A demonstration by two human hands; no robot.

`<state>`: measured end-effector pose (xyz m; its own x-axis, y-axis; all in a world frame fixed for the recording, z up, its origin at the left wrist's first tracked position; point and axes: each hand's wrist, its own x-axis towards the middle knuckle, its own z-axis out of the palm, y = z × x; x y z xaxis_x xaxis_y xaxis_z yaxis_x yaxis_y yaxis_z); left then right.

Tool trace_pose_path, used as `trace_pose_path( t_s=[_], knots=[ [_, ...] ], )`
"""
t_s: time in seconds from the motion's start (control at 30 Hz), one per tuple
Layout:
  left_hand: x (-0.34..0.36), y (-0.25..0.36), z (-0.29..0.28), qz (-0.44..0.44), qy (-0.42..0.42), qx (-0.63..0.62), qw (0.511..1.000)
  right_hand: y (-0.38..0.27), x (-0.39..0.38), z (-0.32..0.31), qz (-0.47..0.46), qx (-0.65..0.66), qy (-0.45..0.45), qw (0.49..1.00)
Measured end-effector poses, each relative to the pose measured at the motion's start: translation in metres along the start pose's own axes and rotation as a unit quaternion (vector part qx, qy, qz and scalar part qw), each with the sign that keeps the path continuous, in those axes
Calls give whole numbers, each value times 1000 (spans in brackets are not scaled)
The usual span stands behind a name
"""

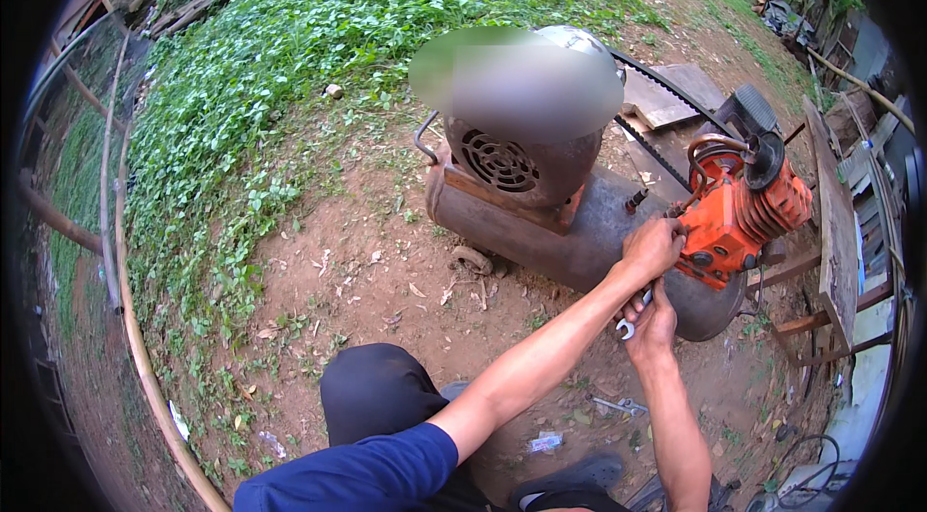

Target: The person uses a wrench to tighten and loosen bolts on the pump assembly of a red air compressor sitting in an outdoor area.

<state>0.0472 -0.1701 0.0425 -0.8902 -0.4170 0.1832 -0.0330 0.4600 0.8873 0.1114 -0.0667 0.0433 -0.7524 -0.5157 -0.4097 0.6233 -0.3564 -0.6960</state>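
Observation:
An air compressor stands in front of me, with an orange pump head mounted on a rusty grey tank. My left hand is at the lower left side of the pump, its fingers closed together against it. Whatever those fingers pinch is hidden. Just below, my right hand is closed around a silver wrench, whose open jaw sticks out on the left of the hand. The wrench's other end cannot be seen clearly. A black toothed belt runs from the pump toward the motor, whose upper part is blurred.
More wrenches and a clear plastic packet lie on the dirt near my feet. A wooden board stands close on the right. At the left runs a long bamboo pole beside netting. Green ground plants spread behind the compressor.

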Motion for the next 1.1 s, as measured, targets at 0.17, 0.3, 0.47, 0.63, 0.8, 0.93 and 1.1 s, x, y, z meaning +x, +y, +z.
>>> trace_pose_path(
  t_s=[0.17,0.3,0.47,0.63,0.8,0.93,1.1],
  knots=[
    [-5,4,-2,-15,-18,-41,999,-7,-7,-19,35,9,47,998],
    [-4,-1,4,-19,5,-52,998,-29,-10,-29,78,-103,33,991],
    [1,-7,13,-35,18,-80,996,-70,-14,-44,115,-290,1,950],
    [2,-12,13,-21,14,-108,994,-100,-6,-58,102,-463,-32,880],
    [1,-6,17,-40,38,-95,994,-131,-1,-69,-47,-706,16,707],
    [2,-13,19,-33,34,-119,992,-124,11,-76,-216,-805,-2,552],
    [6,-22,19,22,22,-138,990,-121,10,-81,-223,-780,3,584]
  ],
)
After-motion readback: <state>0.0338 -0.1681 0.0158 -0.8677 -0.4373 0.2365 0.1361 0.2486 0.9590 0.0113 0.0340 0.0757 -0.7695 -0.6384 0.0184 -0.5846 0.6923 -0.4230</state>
